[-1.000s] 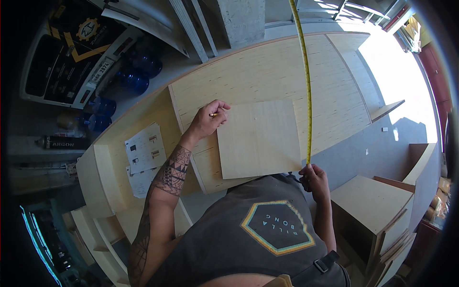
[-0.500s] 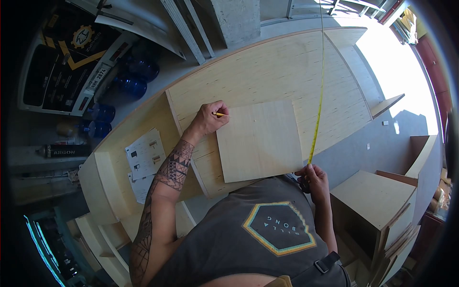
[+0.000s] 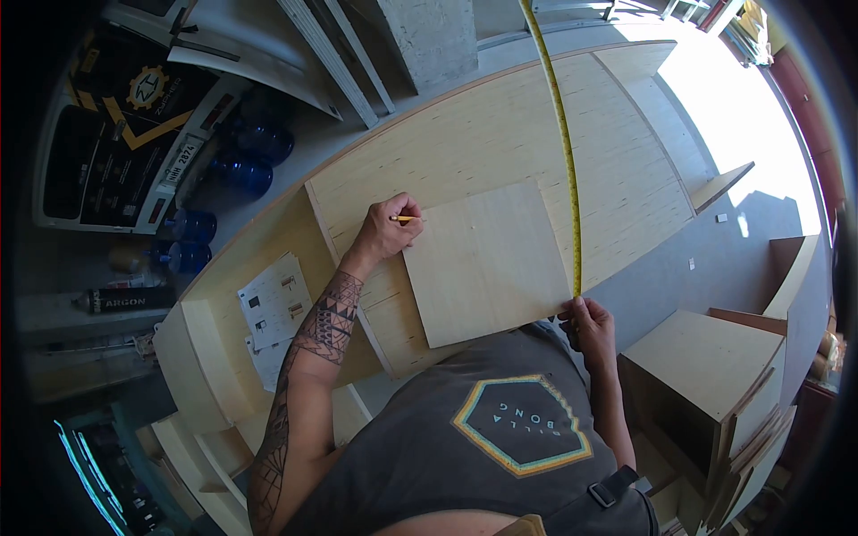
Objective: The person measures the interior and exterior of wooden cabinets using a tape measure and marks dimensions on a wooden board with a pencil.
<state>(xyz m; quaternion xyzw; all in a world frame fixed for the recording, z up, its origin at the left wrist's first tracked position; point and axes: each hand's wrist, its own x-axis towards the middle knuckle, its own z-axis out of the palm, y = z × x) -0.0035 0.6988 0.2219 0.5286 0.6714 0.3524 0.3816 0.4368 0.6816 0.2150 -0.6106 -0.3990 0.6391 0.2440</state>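
A square plywood panel (image 3: 487,268) lies on a larger plywood piece (image 3: 429,143), its near edge against my shirt. My left hand (image 3: 386,230) is closed around a yellow pencil (image 3: 404,218), beside the panel's upper left corner. At the panel's lower right corner, my right hand (image 3: 592,327) grips a tape measure (image 3: 573,196) close to its case, which the fingers mostly hide. The yellow blade stretches away from that hand, bowing across the larger plywood and out past the top of the view.
Printed sheets (image 3: 273,302) lie inside the plywood structure at left. A plywood box (image 3: 702,362) and stacked boards (image 3: 755,456) stand at lower right. Blue water jugs (image 3: 241,174) and a van (image 3: 134,134) are at upper left, near a concrete column (image 3: 433,45).
The tape blade has swung left at its far end and now bows, with its face showing wider. The view has shifted slightly. Both hands keep nearly the same places by the panel.
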